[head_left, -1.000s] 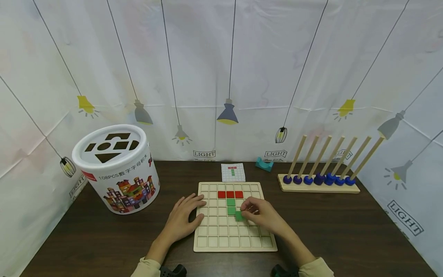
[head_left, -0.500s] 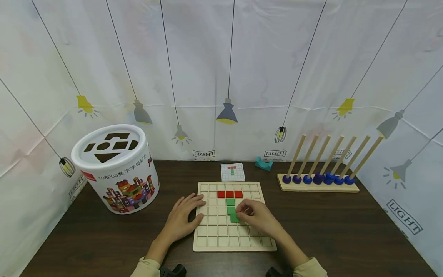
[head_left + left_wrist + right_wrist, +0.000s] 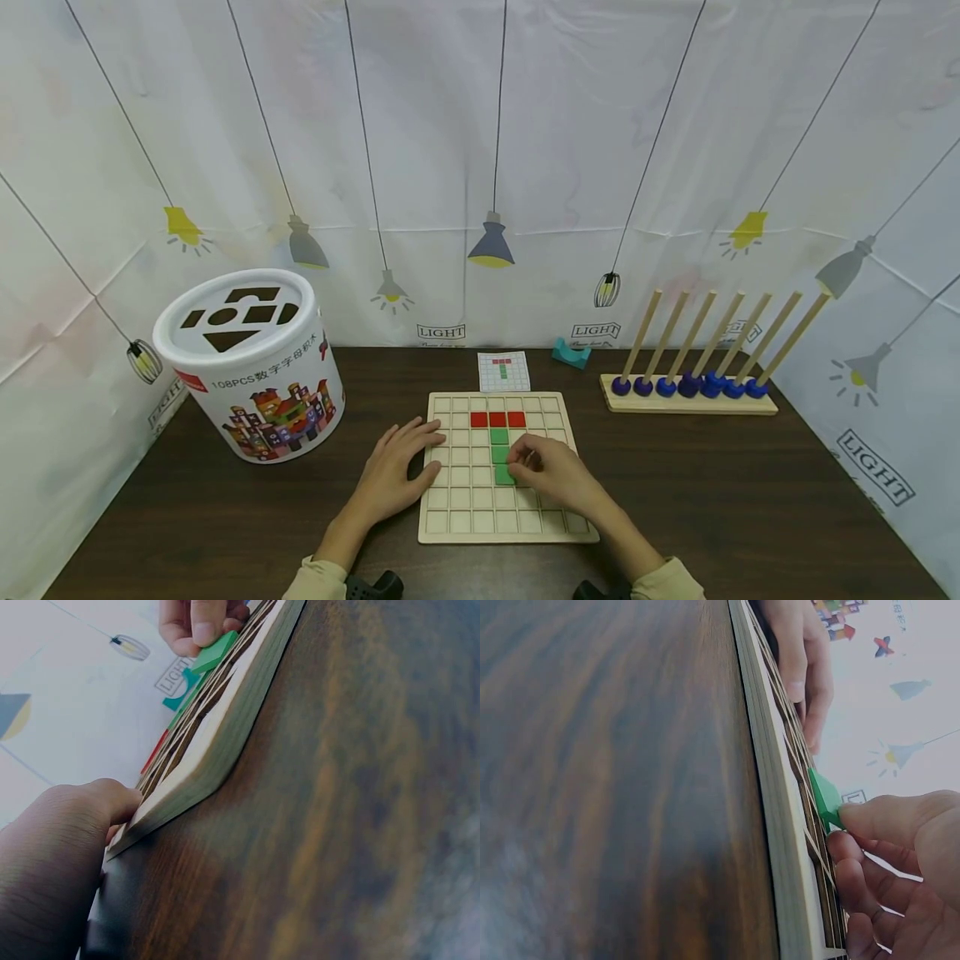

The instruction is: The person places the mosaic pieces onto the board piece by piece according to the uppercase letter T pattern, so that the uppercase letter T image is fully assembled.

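Observation:
Over a pale wooden grid board (image 3: pixel 483 523), my right hand (image 3: pixel 553 473) pinches a green square tile (image 3: pixel 504 475) by its right edge. The right wrist view shows this tile (image 3: pixel 824 796) tilted, thumb on one side and fingertips beneath. Directly behind it, two more green tiles (image 3: pixel 498 446) lie in one column of cells. A row of three red tiles (image 3: pixel 497 420) crosses the top of that column. My left hand (image 3: pixel 393 472) rests with fingers spread on the board's left edge, its thumb (image 3: pixel 116 799) touching the rim.
A card (image 3: pixel 504 372) printed with a red and green T pattern lies behind the board. A teal curved block (image 3: pixel 572 354) sits to its right. Farther right stands a rack (image 3: pixel 690 402) of wooden pegs with blue beads; a white lidded tub (image 3: pixel 255 375) stands at left.
My right hand has carried the green tile left and slightly toward me, bringing it in line below the other green tiles. The left hand has stayed in place.

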